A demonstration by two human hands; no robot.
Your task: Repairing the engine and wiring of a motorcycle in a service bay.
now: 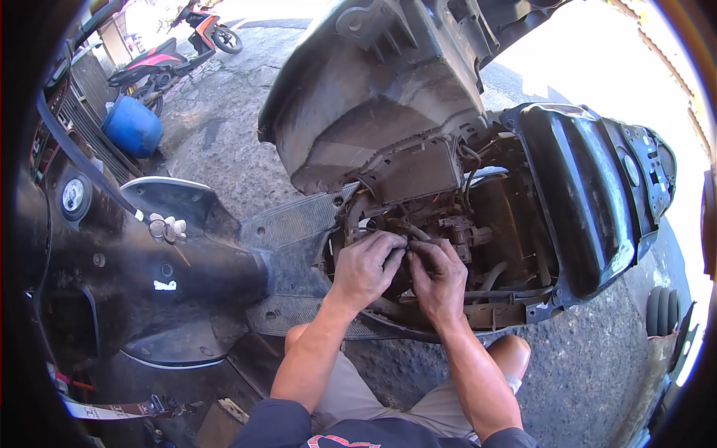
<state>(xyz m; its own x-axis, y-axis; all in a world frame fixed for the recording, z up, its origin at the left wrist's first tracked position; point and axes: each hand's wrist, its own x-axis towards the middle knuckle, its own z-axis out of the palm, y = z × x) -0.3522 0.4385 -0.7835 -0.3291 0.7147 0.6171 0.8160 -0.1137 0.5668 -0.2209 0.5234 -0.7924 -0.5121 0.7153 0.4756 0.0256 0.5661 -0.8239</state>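
Note:
Over the open engine bay [448, 231] of a scooter, my two hands meet with their fingertips almost touching. My left hand [367, 265] is closed in a pinch, thumb against fingers. Beside it my right hand [439, 278] pinches as well. A small dark piece [407, 245] shows between the fingertips; it is too small to name. Dirty engine parts, hoses and a bracket surround the hands, partly hidden by them. The grey-brown underseat storage bucket [381, 112] is tipped up on the far side of the bay.
The black fuel tank [571, 194] and tail lie to the right. The front leg shield [149, 284] with a key bunch [167, 227] stands left of the ribbed footboard [291, 220]. Behind are a blue barrel [133, 127] and a red-and-black motorbike [160, 66].

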